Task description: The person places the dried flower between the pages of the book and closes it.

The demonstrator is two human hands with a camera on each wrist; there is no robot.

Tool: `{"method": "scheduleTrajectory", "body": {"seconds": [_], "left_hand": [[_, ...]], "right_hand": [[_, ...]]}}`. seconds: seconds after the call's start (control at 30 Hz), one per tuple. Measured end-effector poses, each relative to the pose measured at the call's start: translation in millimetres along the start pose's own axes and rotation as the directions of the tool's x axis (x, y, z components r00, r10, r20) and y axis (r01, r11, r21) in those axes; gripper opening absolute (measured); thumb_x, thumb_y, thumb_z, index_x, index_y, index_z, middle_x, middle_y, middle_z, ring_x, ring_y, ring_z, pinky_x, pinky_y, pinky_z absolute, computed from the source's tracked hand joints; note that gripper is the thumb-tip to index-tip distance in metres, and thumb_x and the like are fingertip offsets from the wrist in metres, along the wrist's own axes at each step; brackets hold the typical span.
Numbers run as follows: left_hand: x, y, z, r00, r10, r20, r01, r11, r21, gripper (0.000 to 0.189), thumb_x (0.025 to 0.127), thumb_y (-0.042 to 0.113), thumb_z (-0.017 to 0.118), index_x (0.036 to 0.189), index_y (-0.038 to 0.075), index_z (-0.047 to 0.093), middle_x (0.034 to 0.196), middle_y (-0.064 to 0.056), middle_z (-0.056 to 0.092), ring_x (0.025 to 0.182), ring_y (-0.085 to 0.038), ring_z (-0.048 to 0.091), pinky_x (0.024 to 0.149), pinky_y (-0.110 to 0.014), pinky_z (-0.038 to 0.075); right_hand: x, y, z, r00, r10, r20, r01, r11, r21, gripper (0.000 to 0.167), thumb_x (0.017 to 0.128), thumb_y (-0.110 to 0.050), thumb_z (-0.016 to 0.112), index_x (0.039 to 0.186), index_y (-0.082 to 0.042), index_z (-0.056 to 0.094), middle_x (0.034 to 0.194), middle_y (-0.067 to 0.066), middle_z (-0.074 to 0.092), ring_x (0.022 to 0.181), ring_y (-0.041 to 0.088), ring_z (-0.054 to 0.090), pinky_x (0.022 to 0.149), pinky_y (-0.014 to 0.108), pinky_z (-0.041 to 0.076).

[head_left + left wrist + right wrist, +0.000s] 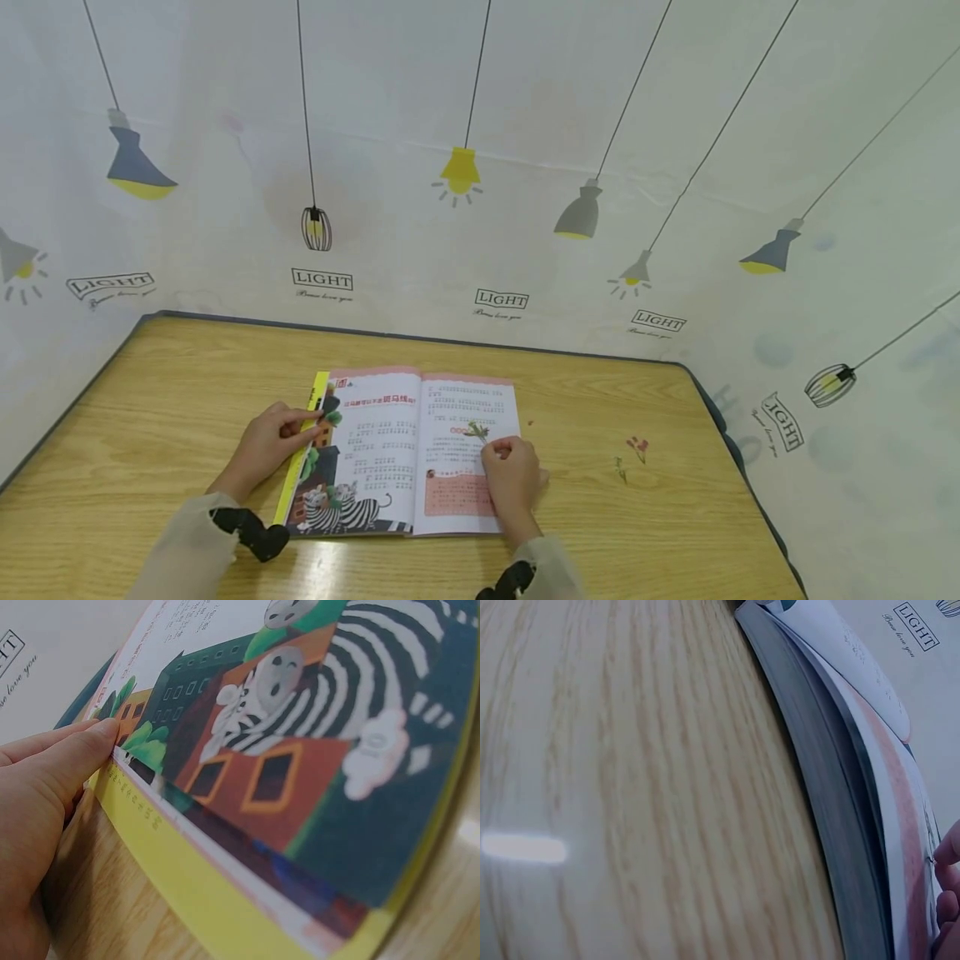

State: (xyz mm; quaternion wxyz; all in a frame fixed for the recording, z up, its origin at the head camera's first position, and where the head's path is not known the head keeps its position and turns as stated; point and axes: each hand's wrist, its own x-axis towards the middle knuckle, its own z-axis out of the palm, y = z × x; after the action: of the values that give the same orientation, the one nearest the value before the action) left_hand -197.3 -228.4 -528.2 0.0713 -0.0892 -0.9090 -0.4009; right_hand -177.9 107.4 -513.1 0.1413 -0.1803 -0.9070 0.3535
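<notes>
The left hand (pixel 266 446) pinched an open illustrated book (pixel 384 454) by its left edge, the right hand (pixel 515 477) a green sprig (pixel 476 430).

"LIGHT" on backdrop (pixel 390 192), "斑马线", "10" on book (pixel 386 454)

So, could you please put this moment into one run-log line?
left hand: holds open book by left edge; right hand: pinches green sprig over right page; reddish sprig, thin sprig: on table, right of book
</notes>
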Motion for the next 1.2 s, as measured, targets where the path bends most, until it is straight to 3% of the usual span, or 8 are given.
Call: {"method": "scheduleTrajectory", "body": {"seconds": [0.33, 0.53, 0.8, 0.97, 1.2], "left_hand": [[-0.5, -0.5, 0.2, 1.0, -0.012, 0.012, 0.012, 1.0, 0.001, 0.031, 0.082, 0.018, 0.07, 0.109, 0.004, 0.068, 0.071, -0.001, 0.042, 0.063, -0.016, 0.036, 0.055, -0.027, 0.03], [-0.6, -2.2, 0.0, 1.0, 0.003, 0.01, -0.003, 1.0, 0.008, 0.031, 0.082, 0.018, 0.07, 0.109, 0.004, 0.068, 0.071, 0.0, 0.042, 0.063, -0.015, 0.036, 0.055, -0.026, 0.03], [-0.9, -3.1, -0.1, 1.0, -0.008, 0.014, 0.007, 1.0, 0.011, 0.031, 0.082, 0.018, 0.07, 0.11, 0.004, 0.067, 0.072, 0.0, 0.043, 0.063, -0.015, 0.036, 0.055, -0.026, 0.031], [-1.2, -2.6, -0.4, 1.0, -0.017, 0.018, 0.017, 1.0, 0.009, 0.032, 0.082, 0.018, 0.069, 0.11, 0.004, 0.067, 0.072, 0.0, 0.043, 0.063, -0.016, 0.036, 0.055, -0.026, 0.03], [-0.4, -2.5, -0.2, 1.0, 0.002, 0.016, -0.002, 1.0, 0.008, 0.032, 0.082, 0.019, 0.069, 0.11, 0.004, 0.067, 0.071, 0.0, 0.042, 0.063, -0.015, 0.036, 0.056, -0.027, 0.03]], "right_hand": [[8.4, 8.0, -12.2, 0.992, 0.034, 0.122, -0.045, 0.995, 0.09, 0.007, 0.077, -0.018, 0.065, 0.081, -0.012, 0.066, 0.071, -0.001, 0.051, 0.066, 0.016, 0.046, 0.069, 0.036, 0.03], [18.9, 24.0, -26.1, 0.978, -0.033, 0.204, -0.004, 0.984, 0.181, 0.018, 0.076, -0.007, 0.061, 0.094, -0.004, 0.064, 0.086, 0.008, 0.051, 0.079, 0.02, 0.047, 0.066, 0.032, 0.04], [30.2, 41.5, -36.0, 0.949, -0.106, 0.296, 0.063, 0.987, 0.151, 0.033, 0.076, -0.005, 0.066, 0.108, 0.001, 0.062, 0.095, 0.011, 0.052, 0.086, 0.022, 0.051, 0.076, 0.036, 0.045], [31.5, 42.0, -39.5, 0.929, -0.122, 0.349, 0.085, 0.989, 0.122, 0.038, 0.079, -0.008, 0.067, 0.115, 0.003, 0.06, 0.095, 0.011, 0.051, 0.083, 0.021, 0.05, 0.073, 0.033, 0.043], [30.6, 42.2, -41.1, 0.923, -0.15, 0.354, 0.12, 0.987, 0.104, 0.043, 0.079, -0.01, 0.066, 0.119, 0.004, 0.058, 0.091, 0.008, 0.051, 0.079, 0.018, 0.046, 0.067, 0.029, 0.04]]}}
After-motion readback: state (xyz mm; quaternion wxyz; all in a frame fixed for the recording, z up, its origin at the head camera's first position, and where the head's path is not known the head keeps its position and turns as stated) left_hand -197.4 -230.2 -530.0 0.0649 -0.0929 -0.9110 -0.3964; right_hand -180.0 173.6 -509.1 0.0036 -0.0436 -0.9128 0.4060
